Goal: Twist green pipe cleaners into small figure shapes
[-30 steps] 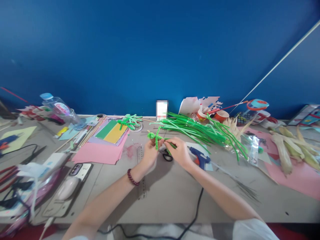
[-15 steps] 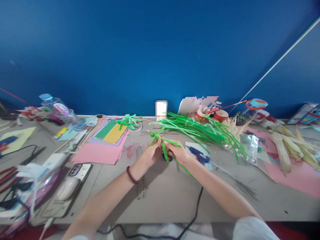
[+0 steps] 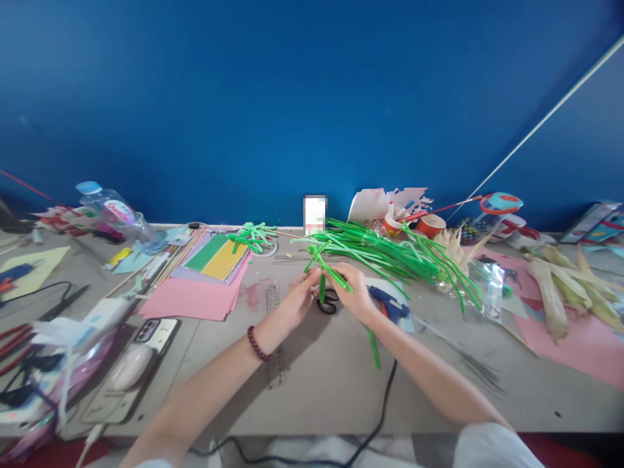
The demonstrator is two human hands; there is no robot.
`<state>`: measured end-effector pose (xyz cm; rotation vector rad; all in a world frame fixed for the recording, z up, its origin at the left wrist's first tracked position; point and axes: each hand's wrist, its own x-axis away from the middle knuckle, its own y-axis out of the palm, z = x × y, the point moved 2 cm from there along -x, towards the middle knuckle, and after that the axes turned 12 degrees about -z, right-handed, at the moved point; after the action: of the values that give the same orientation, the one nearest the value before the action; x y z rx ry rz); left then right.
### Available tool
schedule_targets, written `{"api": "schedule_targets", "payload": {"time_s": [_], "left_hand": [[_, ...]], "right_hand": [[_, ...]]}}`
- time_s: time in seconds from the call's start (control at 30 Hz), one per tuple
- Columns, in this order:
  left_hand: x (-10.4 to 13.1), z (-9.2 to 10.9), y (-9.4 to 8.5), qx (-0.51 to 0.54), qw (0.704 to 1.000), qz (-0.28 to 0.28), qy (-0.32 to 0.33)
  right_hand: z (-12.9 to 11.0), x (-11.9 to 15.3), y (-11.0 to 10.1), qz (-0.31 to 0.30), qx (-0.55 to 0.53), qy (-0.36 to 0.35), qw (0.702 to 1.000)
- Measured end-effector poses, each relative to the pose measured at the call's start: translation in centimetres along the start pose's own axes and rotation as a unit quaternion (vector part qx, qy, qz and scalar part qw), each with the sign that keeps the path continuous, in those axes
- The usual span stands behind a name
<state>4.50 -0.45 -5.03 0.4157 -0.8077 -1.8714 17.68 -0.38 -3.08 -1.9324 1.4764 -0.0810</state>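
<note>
The head-worn camera looks forward and down from above the left hand (image 3: pixel 296 300) and right hand (image 3: pixel 353 290), facing the blue wall (image 3: pixel 292 104) behind the grey worktable (image 3: pixel 322 383).

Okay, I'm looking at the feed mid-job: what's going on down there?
A person has a green fuzzy-stem piece up between both bare hands. The left hand pinches it; the right hand is against it, its grip partly hidden. Black-handled scissors lie on the table beneath, a blue glue gun just right of the right hand, and more green stems beyond.
</note>
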Motion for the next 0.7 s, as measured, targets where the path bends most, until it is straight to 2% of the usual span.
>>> {"api": "schedule_targets", "payload": {"time_s": [0.1,0.2,0.27,0.33,0.4,0.5,0.6,0.7], "left_hand": [[0.2,0.3,0.2,-0.009,1.000,0.003,0.012],[0.3,0.7,0.4,-0.017,1.000,-0.008,0.023],[0.2,1.0,0.3,-0.058,0.998,-0.002,0.017],[0.1,1.2,0.1,-0.113,0.993,0.006,0.010],[0.0,1.4,-0.2,-0.156,0.987,0.015,0.023],[-0.1,1.7,-0.7,-0.203,0.977,0.030,0.063],[-0.4,1.8,-1.0,-0.239,0.965,0.043,0.096],[-0.6,1.6,-1.2,-0.209,0.968,0.059,0.123]], "right_hand": [[-0.8,0.7,0.2,-0.001,0.167,-0.028,0.986],[-1.4,1.2,0.9,0.028,0.325,-0.036,0.945],[-1.7,1.4,1.4,0.033,0.399,-0.059,0.915],[-1.9,1.4,1.6,0.029,0.431,-0.081,0.898],[-2.0,1.2,1.6,0.024,0.428,-0.085,0.900],[-1.8,0.8,1.2,0.015,0.362,-0.061,0.930],[-1.4,0.4,0.9,0.005,0.233,-0.018,0.972],[-0.8,-0.1,0.7,-0.009,0.064,0.027,0.998]]}}
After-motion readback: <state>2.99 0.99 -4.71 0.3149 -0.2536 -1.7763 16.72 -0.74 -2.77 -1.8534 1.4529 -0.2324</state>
